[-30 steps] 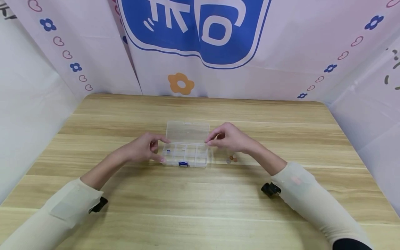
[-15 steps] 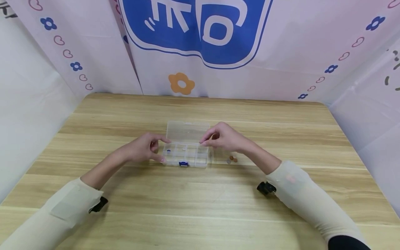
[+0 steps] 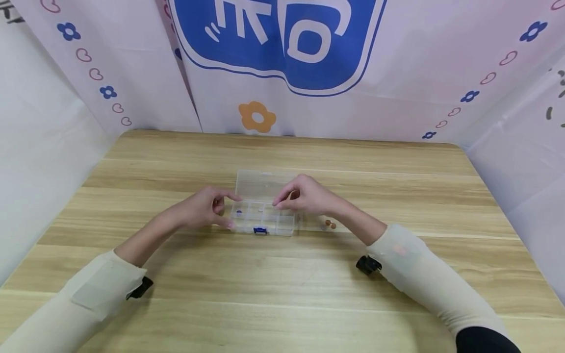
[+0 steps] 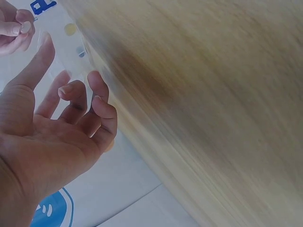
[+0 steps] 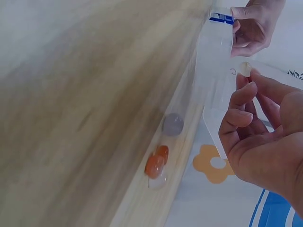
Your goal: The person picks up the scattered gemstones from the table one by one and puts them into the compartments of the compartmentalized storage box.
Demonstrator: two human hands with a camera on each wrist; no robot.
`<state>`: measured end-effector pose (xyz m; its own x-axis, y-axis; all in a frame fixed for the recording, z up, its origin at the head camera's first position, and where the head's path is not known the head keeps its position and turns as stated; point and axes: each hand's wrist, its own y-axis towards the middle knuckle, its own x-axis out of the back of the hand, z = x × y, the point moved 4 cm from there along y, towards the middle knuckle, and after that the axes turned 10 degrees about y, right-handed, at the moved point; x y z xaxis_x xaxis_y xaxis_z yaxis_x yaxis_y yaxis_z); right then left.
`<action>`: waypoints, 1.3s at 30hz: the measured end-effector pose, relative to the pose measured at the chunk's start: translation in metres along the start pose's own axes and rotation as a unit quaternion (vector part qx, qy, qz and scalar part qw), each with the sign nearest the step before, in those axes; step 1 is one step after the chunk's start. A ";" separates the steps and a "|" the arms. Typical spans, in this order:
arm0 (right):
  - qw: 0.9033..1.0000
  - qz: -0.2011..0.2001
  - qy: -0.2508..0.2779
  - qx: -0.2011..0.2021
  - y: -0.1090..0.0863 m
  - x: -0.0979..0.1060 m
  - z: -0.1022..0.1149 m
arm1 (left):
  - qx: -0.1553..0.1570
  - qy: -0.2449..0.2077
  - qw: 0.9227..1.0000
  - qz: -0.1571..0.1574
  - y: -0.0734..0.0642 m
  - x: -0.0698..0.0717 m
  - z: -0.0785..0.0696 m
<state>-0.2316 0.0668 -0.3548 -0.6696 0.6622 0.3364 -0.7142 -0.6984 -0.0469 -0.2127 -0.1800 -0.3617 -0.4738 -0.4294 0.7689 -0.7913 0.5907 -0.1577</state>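
Observation:
A clear plastic compartment box [image 3: 285, 225] lies with its lid [image 3: 251, 182] folded back and a blue latch [image 3: 260, 230] at the front. My left hand [image 3: 205, 208] grips its left end, index finger at the back corner and thumb at the front. Above the rear compartments, my right hand [image 3: 304, 196] pinches a small pale, round bead [image 5: 245, 69] between thumb and fingertips. One rear compartment holds a dark blue bead [image 3: 239, 213]; a whitish bead [image 3: 260, 210] sits in another.
To the box's right lie two orange beads [image 5: 154, 166], a greyish bead [image 5: 173, 125] and a clear one [image 5: 157, 180]. The wooden table [image 3: 282, 294] ends at the back against a printed white cloth [image 3: 309, 117].
My right hand has moved left, from the box's right rear corner to over its rear compartments. The left hand has kept its place.

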 end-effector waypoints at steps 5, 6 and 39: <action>1.000 0.001 -0.005 -0.013 0.002 -0.002 -0.001 | -0.003 0.003 1.000 0.000 0.002 -0.001 0.000; 1.000 0.002 -0.006 -0.014 0.003 -0.003 -0.001 | -0.003 0.002 1.000 0.000 0.002 -0.001 0.001; 0.997 0.032 -0.061 0.043 0.023 -0.026 0.014 | -0.007 0.000 1.000 0.001 0.001 0.000 -0.003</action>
<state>-0.2280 0.0299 -0.3517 -0.6801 0.5803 0.4481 -0.6465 -0.7629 0.0066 -0.2126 -0.1777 -0.3601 -0.4756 -0.4288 0.7681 -0.7850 0.6010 -0.1505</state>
